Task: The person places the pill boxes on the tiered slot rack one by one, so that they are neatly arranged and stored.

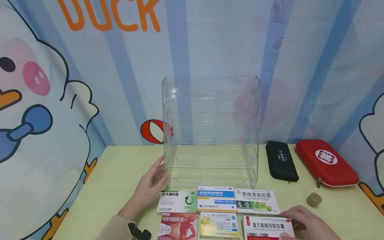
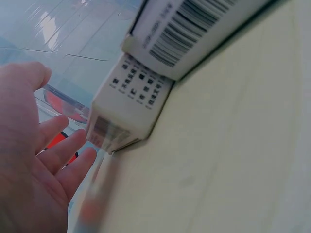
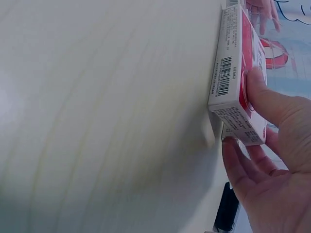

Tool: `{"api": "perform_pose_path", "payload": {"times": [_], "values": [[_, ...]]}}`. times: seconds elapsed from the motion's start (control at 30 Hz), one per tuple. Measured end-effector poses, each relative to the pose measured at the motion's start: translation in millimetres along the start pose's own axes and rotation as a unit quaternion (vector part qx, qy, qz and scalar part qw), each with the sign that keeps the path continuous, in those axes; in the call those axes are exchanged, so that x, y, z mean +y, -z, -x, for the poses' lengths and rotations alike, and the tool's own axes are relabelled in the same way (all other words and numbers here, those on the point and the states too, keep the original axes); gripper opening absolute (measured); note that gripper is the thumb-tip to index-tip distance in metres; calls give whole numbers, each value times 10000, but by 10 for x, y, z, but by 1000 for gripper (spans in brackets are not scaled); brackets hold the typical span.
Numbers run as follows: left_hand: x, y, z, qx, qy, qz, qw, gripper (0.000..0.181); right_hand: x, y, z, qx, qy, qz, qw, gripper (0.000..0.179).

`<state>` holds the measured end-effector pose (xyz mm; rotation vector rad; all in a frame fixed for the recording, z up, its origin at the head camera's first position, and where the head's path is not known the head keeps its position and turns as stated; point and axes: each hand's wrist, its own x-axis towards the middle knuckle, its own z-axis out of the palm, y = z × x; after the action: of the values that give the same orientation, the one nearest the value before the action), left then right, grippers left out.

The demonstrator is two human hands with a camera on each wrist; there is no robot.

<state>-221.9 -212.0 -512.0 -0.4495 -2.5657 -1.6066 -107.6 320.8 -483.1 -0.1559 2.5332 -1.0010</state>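
A clear plastic tiered rack (image 1: 210, 172) stands upright on the table. My left hand (image 1: 147, 187) is at its lower left side with fingers spread and loosely bent, holding nothing; whether it touches the rack I cannot tell. My right hand (image 1: 313, 222) pinches the right end of a red-and-white medicine box (image 1: 268, 224), thumb on the printed face. Several other medicine boxes lie in two rows before the rack: a green-and-white one (image 1: 177, 201), a blue-and-white one (image 1: 216, 200), a white-and-green one (image 1: 256, 201), a red one (image 1: 177, 226) and a yellow-and-white one (image 1: 219, 225).
Right of the rack lie a black zip case (image 1: 282, 161) and a red zip case (image 1: 327, 163) with a white emblem. A small brown cylinder (image 1: 314, 199) sits near my right hand. A cartoon-printed curtain (image 1: 210, 40) hangs behind the table (image 1: 120, 166).
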Motion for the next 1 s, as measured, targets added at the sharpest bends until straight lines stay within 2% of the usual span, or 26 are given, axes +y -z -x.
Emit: {"api": "perform_pose_path", "payload": {"times": [0.13, 0.23, 0.4, 0.5, 0.6, 0.73, 0.83, 1.0], "values": [[-10, -21, 19, 11, 64, -62, 10000, 71, -33, 18, 68, 237, 98, -421, 9988, 60], [-8, -28, 32, 48, 129, -115, 9998, 70, -88, 88, 109, 229, 262, -645, 9973, 52], [-23, -20, 43, 183, 261, -136, 9994, 67, -357, 269, 110, 513, 571, -308, 9966, 34], [-34, -17, 41, 188, 284, -105, 9994, 66, -569, 335, 91, 1011, 1053, -36, 9893, 28], [-38, -20, 39, 193, 267, -101, 9994, 65, -789, 368, 38, 1619, 1648, 101, 9729, 27], [-39, -22, 33, 237, 229, -52, 9994, 64, -1079, 378, -102, 2553, 2405, 169, 9363, 32], [-49, -26, 23, 261, 194, -12, 9995, 63, -1283, 385, -234, 3137, 2791, 139, 9075, 33], [-82, -46, 5, 298, 150, 11, 9994, 61, -1621, 482, -468, 3653, 3151, 103, 8759, 30]]}}
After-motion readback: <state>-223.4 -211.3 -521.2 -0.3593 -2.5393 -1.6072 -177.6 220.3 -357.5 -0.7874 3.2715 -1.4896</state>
